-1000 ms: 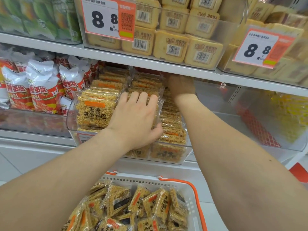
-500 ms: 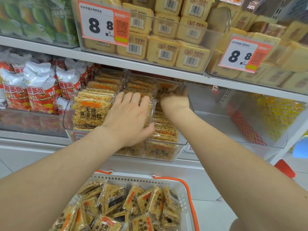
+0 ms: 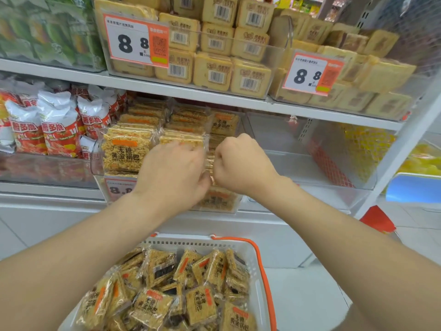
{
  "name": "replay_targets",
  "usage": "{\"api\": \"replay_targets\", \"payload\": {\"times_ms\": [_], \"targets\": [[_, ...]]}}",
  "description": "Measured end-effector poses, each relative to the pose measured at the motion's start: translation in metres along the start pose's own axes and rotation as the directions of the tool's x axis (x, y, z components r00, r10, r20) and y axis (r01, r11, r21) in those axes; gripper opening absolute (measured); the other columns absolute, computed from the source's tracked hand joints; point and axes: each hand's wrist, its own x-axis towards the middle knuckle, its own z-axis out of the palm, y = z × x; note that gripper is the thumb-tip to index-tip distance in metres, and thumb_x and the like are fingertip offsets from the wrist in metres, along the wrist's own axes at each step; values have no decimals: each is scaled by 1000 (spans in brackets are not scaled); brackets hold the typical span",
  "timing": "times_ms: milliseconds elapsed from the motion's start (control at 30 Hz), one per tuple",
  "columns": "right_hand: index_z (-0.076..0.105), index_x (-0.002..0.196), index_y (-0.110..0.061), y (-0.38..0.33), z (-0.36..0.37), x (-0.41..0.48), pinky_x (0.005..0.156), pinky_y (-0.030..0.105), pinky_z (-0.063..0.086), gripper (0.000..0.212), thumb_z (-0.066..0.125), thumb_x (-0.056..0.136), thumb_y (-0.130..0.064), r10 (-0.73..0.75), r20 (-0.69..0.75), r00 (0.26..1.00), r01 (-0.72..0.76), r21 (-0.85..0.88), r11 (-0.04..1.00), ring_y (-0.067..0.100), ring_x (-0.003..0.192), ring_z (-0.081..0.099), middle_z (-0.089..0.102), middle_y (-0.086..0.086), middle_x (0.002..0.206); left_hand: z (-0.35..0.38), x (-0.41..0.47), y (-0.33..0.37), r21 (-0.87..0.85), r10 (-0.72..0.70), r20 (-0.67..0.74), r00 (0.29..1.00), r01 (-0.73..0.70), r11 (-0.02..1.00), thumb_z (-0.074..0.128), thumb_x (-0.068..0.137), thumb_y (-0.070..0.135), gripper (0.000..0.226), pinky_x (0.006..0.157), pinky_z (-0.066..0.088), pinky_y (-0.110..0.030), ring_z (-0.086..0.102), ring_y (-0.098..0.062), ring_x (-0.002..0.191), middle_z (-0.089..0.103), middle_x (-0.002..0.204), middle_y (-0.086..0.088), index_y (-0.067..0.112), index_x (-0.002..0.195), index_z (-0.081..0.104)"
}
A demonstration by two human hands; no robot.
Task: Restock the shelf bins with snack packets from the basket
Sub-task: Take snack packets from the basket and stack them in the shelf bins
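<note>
In the clear shelf bin (image 3: 99, 163), the left grip (image 3: 171, 168) curls over upright snack packets (image 3: 126, 149). The right grip (image 3: 241, 161), fingers curled, touches packets just right; its hold cannot be told. More packets fill the near basket (image 3: 186, 242).

A retail shop aisle: white shelving (image 3: 181, 90) carries clear bins (image 3: 310, 163) of packaged snacks behind printed price tags (image 3: 136, 40).

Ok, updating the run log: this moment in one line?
left hand grips bin packets | right hand curled beside, grip unclear | basket part full
</note>
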Motion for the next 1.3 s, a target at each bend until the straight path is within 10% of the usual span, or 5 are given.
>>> {"api": "replay_targets", "payload": {"times_ms": [167, 433, 633, 767, 1300], "targets": [[38, 64, -17, -4, 18, -52, 56, 31, 37, 27, 56, 84, -18, -120, 356, 927, 150, -59, 987, 28, 58, 39, 35, 4, 63, 10, -29, 23, 84, -21, 426, 905, -17, 996, 44, 101, 47, 33, 63, 44, -33, 60, -30, 75, 43, 72, 3, 21, 79, 46], [44, 71, -16, 13, 115, -80, 55, 31, 46, 29, 57, 94, -4, 4, 731, 682, 204, -197, 959, 20, 63, 51, 49, 2, 75, 67, -40, 39, -10, 105, 908, 406, -229, 973, 50, 105, 46, 37, 66, 51, -37, 63, -25, 83, 66, 104, -4, 15, 115, 68], [54, 137, -15, 19, 168, -100, 76, 38, 50, 38, 53, 101, -5, 37, 855, 517, 193, -158, 968, 28, 101, 58, 60, 6, 117, 84, -42, 38, -21, 112, 909, 401, -225, 974, 50, 107, 38, 31, 55, 41, -31, 58, -21, 75, 62, 95, -1, 14, 113, 67], [55, 135, -15, 12, 198, -114, 78, 36, 48, 35, 50, 100, -10, 66, 932, 357, 209, -148, 967, 25, 105, 58, 60, 8, 129, 86, -41, 32, -33, 116, 917, 381, -219, 975, 43, 107, 48, 44, 62, 47, -32, 66, -25, 90, 67, 111, -3, 14, 124, 67], [67, 87, -16, -20, 81, -63, 58, 18, 41, 13, 71, 85, -4, -264, 670, 694, 9, 359, 933, 4, 69, 57, 67, -8, 80, 45, -24, 3, 12, 26, 899, 437, -82, 997, 85, 88, 23, 61, 76, 56, -34, 68, -27, 104, 61, 129, -5, 15, 142, 57]]}}
